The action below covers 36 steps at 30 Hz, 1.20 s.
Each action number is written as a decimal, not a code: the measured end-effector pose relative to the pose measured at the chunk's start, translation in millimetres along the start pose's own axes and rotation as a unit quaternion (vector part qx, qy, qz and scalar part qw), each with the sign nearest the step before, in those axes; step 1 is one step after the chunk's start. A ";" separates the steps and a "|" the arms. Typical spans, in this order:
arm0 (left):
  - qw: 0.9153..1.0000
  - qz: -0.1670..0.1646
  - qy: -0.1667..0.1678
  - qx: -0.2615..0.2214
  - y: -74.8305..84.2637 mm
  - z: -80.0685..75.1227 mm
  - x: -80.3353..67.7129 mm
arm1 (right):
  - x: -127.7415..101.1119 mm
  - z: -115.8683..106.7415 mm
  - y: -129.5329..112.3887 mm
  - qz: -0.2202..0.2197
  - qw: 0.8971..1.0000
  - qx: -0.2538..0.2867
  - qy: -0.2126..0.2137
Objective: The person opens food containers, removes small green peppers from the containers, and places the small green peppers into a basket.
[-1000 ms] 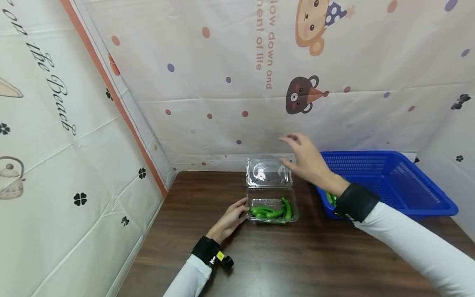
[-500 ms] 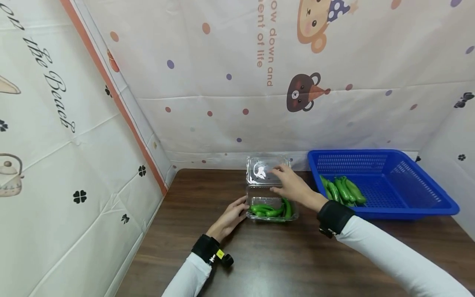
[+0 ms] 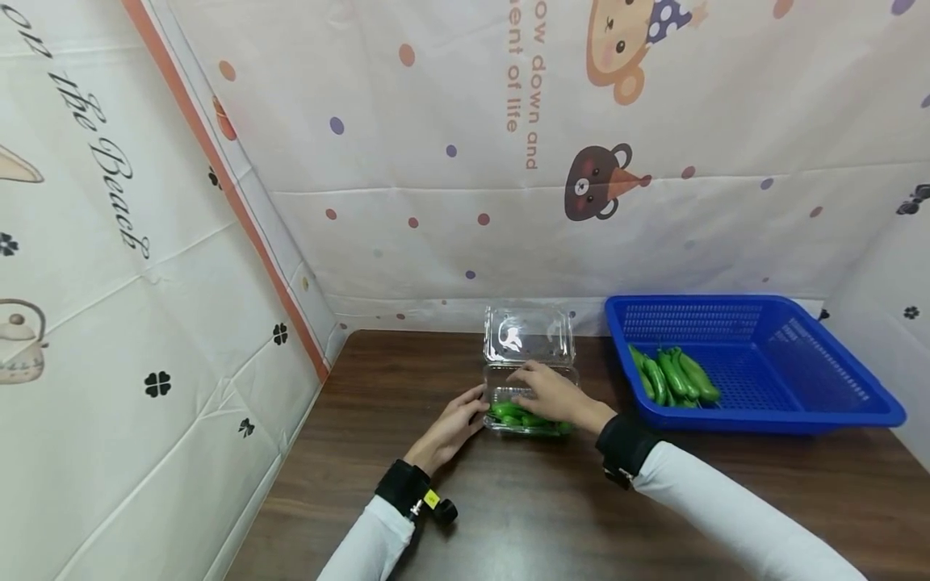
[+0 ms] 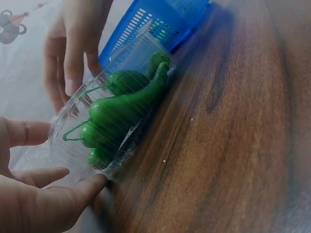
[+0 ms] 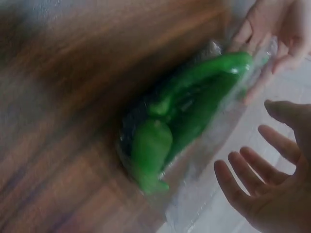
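Note:
A clear plastic clamshell box (image 3: 529, 329) stands on the wooden table with its lid raised at the back. Several green peppers (image 4: 124, 104) lie in its base. My left hand (image 3: 452, 429) is at the box's left end, with its fairly straight fingers (image 4: 29, 133) touching the clear wall. Over the base hovers my right hand (image 3: 554, 395), fingers spread and relaxed, nothing between them. In the right wrist view those fingers (image 5: 262, 167) are apart from the peppers. From the head camera, the right hand hides part of the peppers.
To the right of the box stands a blue plastic basket (image 3: 770, 420) with several more green peppers (image 3: 676, 377) at its left end. A printed cloth wall (image 3: 407, 258) rises behind the wooden table (image 3: 538, 516), and another closes the left side.
My right hand has moved left and down from beside the basket to over the box, uncovering the peppers in the basket. The left hand has stayed at the box.

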<state>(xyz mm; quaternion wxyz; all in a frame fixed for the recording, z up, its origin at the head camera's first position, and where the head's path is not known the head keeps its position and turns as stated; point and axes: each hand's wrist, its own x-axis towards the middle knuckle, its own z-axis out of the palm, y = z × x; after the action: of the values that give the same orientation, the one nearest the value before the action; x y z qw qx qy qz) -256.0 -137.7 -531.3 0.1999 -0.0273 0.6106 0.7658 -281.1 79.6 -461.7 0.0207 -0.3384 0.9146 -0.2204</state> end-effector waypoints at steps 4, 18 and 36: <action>1.000 -0.002 -0.005 -0.001 -2.0 0.1 -0.5 | -0.2 11.2 -0.1 -0.008 0.999 0.009 -0.035; 1.000 -0.004 -0.007 0.002 -2.5 1.6 -0.7 | 7.2 30.0 10.6 -0.019 0.997 0.007 -0.072; 1.000 0.008 -0.001 -0.010 -0.1 -0.4 0.7 | 13.4 31.5 3.6 0.014 0.999 -0.025 -0.024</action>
<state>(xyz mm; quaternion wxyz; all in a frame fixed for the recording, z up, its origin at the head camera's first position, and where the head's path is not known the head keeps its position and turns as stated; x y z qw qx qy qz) -256.7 -137.8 -531.8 0.1943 -0.0233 0.6028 0.7735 -287.8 61.4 -490.1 0.0372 -0.3308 0.9239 -0.1886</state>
